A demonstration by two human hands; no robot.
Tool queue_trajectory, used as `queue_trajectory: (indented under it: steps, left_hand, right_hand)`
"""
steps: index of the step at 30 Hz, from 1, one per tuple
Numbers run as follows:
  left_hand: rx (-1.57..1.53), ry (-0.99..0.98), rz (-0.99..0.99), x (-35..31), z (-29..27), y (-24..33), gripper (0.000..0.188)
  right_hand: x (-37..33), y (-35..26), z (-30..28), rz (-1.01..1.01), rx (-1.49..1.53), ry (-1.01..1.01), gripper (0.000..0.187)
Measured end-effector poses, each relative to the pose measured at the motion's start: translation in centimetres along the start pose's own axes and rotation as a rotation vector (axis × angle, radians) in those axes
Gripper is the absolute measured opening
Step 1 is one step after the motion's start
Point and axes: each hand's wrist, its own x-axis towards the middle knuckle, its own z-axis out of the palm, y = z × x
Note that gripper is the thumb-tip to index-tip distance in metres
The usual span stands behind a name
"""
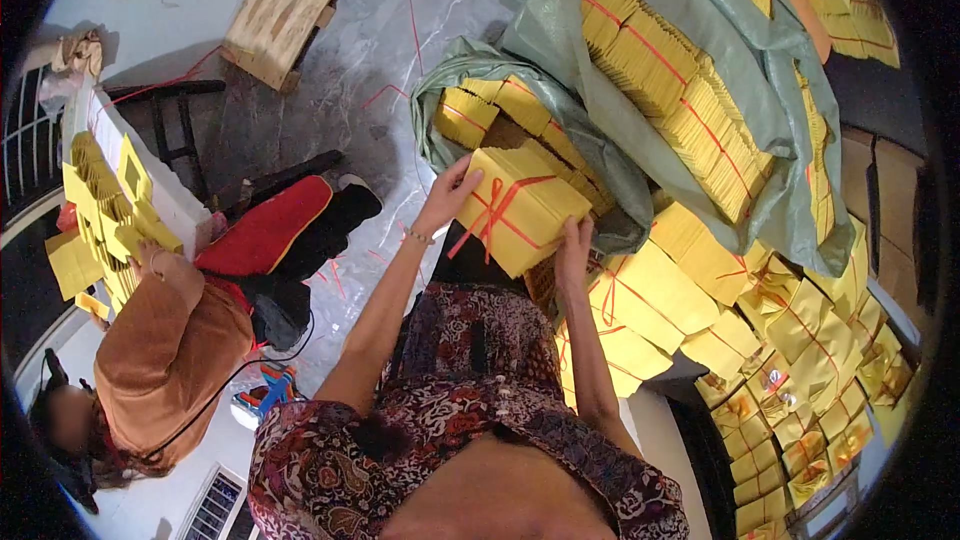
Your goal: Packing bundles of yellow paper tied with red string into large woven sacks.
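Between my two hands is a thick bundle of yellow paper (530,202), tied crosswise with red ribbon and a bow on the side toward me. My left hand (452,190) grips its upper left edge, fingers on top. At its lower right edge, my right hand (574,245) is closed on the side. Just beyond the bundle stands an open green woven sack (440,80), with similar tied yellow bundles (465,112) packed inside. The held bundle covers part of the sack's mouth.
A larger green sack (545,15) full of yellow stacks lies at the far right. Tied bundles (640,300) pile up to my right. At left, a seated person in a brown top (170,360) handles yellow paper pieces. A wooden board (290,5) lies on the grey floor (385,50).
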Motion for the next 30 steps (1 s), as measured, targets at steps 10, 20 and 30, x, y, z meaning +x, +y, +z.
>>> queue_trajectory:
  steps: [10, 20, 30]
  left_hand:
    - [0.691, 0.137, -0.034, 11.0, -4.5, -9.0, 0.054]
    - [0.717, 0.357, 0.081, 12.8, -0.4, -12.6, 0.037]
    - [0.496, 0.247, -0.065, 14.6, -0.9, -16.1, 0.044]
  right_hand:
    - [11.2, 8.9, 1.5, 0.352, 0.053, 0.104, 0.100]
    - [13.2, 11.4, -0.7, 0.311, -0.094, 0.144, 0.084]
    - [12.4, 9.0, 1.1, 0.293, -0.243, 0.301, 0.102]
